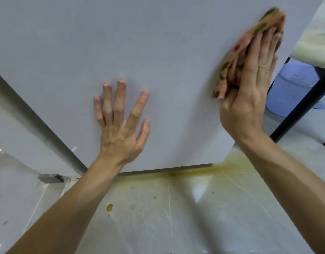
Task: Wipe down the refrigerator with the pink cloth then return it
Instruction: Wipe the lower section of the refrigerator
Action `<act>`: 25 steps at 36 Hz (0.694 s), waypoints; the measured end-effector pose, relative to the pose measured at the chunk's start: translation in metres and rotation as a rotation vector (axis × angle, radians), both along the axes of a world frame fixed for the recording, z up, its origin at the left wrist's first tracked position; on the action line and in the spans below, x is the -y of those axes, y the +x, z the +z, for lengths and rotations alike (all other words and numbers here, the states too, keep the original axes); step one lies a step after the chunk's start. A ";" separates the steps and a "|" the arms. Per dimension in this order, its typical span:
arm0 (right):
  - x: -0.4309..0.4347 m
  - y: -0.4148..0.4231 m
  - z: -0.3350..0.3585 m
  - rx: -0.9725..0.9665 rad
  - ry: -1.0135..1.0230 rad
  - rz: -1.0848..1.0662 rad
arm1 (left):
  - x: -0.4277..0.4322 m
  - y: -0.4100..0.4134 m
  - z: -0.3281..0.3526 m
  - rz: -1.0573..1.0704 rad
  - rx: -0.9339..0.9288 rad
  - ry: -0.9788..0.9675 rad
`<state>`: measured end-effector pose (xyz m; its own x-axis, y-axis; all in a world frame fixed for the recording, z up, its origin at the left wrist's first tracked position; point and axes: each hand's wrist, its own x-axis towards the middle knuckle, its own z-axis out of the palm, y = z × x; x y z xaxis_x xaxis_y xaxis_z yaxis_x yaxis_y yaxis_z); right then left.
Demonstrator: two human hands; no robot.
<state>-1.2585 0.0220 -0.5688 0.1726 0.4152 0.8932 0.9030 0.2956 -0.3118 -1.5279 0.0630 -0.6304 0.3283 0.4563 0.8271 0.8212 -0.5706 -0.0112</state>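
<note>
The refrigerator's pale grey door (pixel 139 43) fills the upper part of the head view. My right hand (pixel 249 88) presses the pink cloth (pixel 236 50), patterned with green spots, flat against the door near its right edge, fingers straight over the fabric. The cloth's top end is blurred. My left hand (pixel 121 121) rests with spread fingers on the door's lower middle, holding nothing.
Glossy white floor tiles (pixel 194 217) below the door carry yellow stains and drips. A blue perforated plastic bin (pixel 293 85) stands at the right behind a black table leg (pixel 304 99). A grey strip (pixel 29 121) runs down the left side.
</note>
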 end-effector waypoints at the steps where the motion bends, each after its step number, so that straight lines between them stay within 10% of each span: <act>1: -0.001 -0.007 0.004 -0.048 0.021 0.002 | 0.000 0.004 0.000 -0.006 0.005 -0.001; 5: -0.005 -0.032 -0.025 -0.067 0.054 0.026 | -0.001 0.019 0.000 0.001 0.026 0.018; 14: 0.026 0.039 -0.178 0.953 -0.386 0.156 | 0.005 0.037 0.000 0.010 0.082 0.023; 25: 0.015 0.055 -0.096 0.458 -0.099 0.004 | 0.008 0.046 0.001 -0.013 0.123 0.023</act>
